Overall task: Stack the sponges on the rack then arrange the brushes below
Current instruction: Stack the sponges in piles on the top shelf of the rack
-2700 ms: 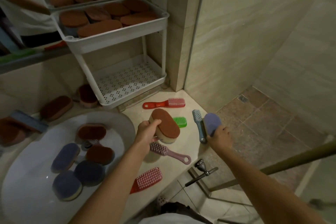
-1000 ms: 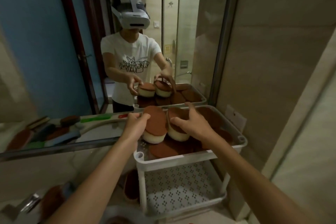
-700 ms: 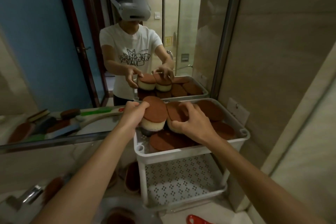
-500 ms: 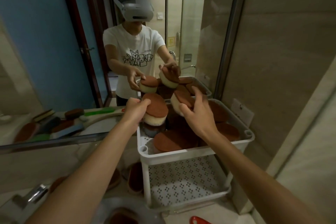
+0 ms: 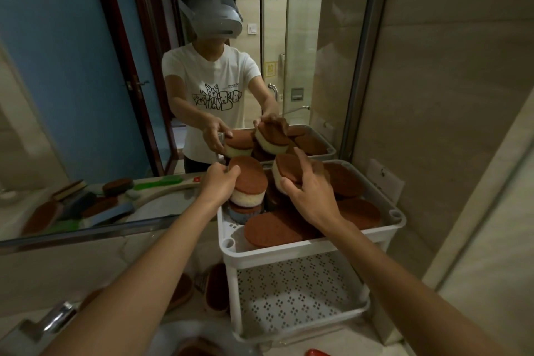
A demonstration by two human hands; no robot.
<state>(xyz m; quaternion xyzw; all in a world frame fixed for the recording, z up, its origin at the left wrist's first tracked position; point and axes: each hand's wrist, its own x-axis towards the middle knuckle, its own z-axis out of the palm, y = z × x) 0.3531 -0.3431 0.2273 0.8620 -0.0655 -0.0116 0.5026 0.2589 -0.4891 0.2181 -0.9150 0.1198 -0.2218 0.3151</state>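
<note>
The white two-tier rack (image 5: 303, 248) stands against the mirror. Its top tray is filled with several brown-topped sponges (image 5: 271, 230). My left hand (image 5: 221, 183) grips a brown-and-cream sponge (image 5: 249, 183) that sits on a short stack at the tray's back left. My right hand (image 5: 310, 192) holds a second brown-and-cream sponge (image 5: 286, 172) tilted on its edge above the tray's middle. The perforated lower shelf (image 5: 297, 289) holds nothing. The red tip of a brush (image 5: 315, 352) shows at the bottom edge.
The mirror (image 5: 115, 95) behind the rack reflects a person and both hands. Two brown sponges (image 5: 215, 287) lean against the wall left of the rack. A chrome tap (image 5: 50, 318) is at lower left, with the sink rim (image 5: 185, 329) below. A tiled wall (image 5: 448, 124) closes the right side.
Both hands went from the counter up to the rack's top tray with a sponge each. In the last half second my right hand tipped its sponge up onto its edge.
</note>
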